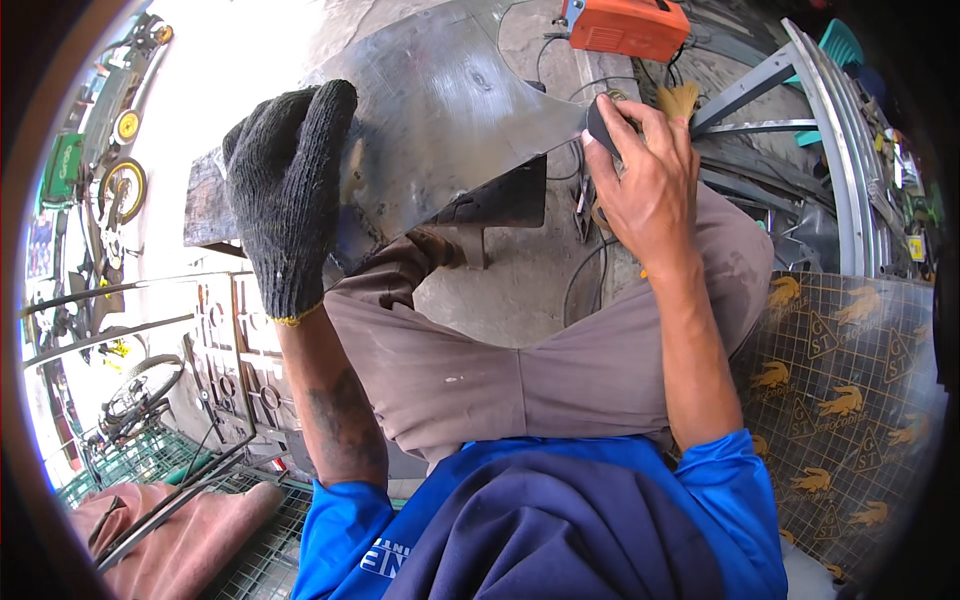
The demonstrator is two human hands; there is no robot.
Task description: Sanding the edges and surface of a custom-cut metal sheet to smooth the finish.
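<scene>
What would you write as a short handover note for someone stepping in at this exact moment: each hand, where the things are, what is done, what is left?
Left hand: in a dark knit glove, gripping the near left edge of the curved metal sheet and steadying it.
Right hand: bare, pinching a small dark tool against the sheet's right edge.
The sheet rests over the knees, above the concrete floor; an orange machine sits beyond it.
Done: the sheet is held and the tool is at its edge.
Left: cannot tell how much of the edge is worked.

One metal sheet, one black glove, one orange machine, two hands
</scene>
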